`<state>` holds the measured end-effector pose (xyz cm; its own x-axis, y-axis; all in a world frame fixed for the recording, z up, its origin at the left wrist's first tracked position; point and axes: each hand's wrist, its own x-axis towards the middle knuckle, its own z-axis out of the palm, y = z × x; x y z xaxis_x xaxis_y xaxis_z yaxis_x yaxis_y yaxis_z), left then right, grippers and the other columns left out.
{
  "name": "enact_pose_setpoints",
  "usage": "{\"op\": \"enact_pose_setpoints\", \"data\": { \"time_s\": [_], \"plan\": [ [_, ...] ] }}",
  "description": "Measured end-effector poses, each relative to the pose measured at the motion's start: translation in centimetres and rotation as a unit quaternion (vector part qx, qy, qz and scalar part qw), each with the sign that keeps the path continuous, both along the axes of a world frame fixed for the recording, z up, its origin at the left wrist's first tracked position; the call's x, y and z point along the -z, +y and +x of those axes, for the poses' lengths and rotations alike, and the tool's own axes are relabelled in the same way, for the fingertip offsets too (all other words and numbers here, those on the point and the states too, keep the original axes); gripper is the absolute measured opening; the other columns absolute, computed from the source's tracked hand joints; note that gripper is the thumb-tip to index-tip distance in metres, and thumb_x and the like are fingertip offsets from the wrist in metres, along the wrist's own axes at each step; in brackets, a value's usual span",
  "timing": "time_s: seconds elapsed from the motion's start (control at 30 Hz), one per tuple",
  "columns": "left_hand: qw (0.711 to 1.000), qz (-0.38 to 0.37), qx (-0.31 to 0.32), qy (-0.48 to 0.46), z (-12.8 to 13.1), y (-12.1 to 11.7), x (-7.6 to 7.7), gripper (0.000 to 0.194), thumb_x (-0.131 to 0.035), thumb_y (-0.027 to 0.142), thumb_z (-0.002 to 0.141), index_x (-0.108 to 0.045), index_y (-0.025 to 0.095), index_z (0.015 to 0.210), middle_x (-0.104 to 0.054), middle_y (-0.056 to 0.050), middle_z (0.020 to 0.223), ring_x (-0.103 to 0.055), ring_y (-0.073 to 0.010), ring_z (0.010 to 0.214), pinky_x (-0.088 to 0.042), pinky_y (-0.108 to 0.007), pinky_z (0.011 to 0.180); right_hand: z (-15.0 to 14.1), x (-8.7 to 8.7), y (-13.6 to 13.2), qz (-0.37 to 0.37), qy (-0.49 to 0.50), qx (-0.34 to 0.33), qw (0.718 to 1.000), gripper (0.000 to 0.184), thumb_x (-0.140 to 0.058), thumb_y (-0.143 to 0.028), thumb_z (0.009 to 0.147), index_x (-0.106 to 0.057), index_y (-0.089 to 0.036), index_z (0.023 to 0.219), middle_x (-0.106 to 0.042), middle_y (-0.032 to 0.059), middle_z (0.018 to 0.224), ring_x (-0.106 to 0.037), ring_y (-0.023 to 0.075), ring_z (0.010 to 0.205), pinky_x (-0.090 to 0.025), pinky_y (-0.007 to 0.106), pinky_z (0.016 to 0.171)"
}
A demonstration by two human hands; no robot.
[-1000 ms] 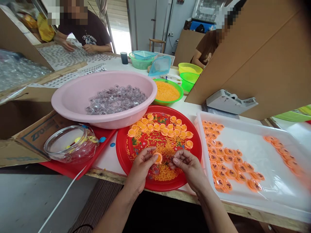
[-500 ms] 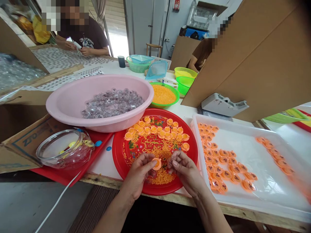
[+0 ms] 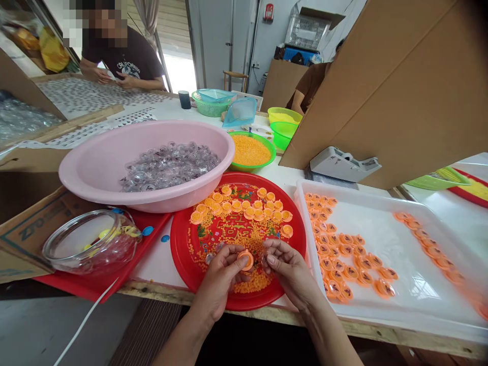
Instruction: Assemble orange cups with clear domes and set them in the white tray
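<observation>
My left hand pinches a small round orange plastic cup by its edge, its hollow side facing me. Close by on the right, my right hand has its fingertips closed on a clear plastic dome; the two pieces are slightly apart. Both hands are above a red round tray strewn with tiny orange beads. Several more orange cups lie across the far half of this tray. Clear pieces show on it beside my left hand.
A pink basin of clear domes stands behind left, and a green bowl of orange beads behind the tray. On the right, a white tray carries assembled orange pieces. A glass jar, tape dispenser and cardboard panel surround. Two people sit opposite.
My hands stay over the red tray, still gripping the cup and the dome. The view has shifted slightly. Clear pieces now show left of my left hand. The person opposite has raised their hands.
</observation>
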<state>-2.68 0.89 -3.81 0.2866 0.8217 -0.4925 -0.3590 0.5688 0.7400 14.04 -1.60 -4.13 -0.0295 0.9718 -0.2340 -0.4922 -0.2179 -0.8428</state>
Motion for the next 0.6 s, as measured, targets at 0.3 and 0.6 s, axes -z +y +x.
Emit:
{"op": "enact_pose_setpoints", "data": {
  "time_s": [0.3,0.6],
  "plan": [
    [0.999,0.028,0.031,0.02,0.14,0.01,0.35,0.026,-0.076,0.029,0.071,-0.068,0.016,0.092,-0.065,-0.004,0.09,-0.06,-0.0162,0.082,-0.054,-0.027,0.068,0.06,-0.07,0.0,-0.022,0.005,-0.011,1.0,0.03,-0.078,-0.03,0.071,-0.067,-0.02,0.097,-0.062,-0.0003,0.075,-0.061,0.0129,0.068,-0.049,0.026,0.069],
    [1.0,0.016,0.026,-0.004,0.03,0.05,0.44,0.026,-0.074,0.027,0.075,-0.069,0.018,0.099,-0.065,-0.004,0.092,-0.063,-0.0184,0.09,-0.055,-0.03,0.078,-0.22,0.7,-0.06,0.004,0.009,0.02,1.0,0.027,-0.079,-0.025,0.071,-0.066,-0.021,0.094,-0.056,-0.0019,0.074,-0.05,0.0091,0.063,-0.041,0.021,0.06]
  ]
}}
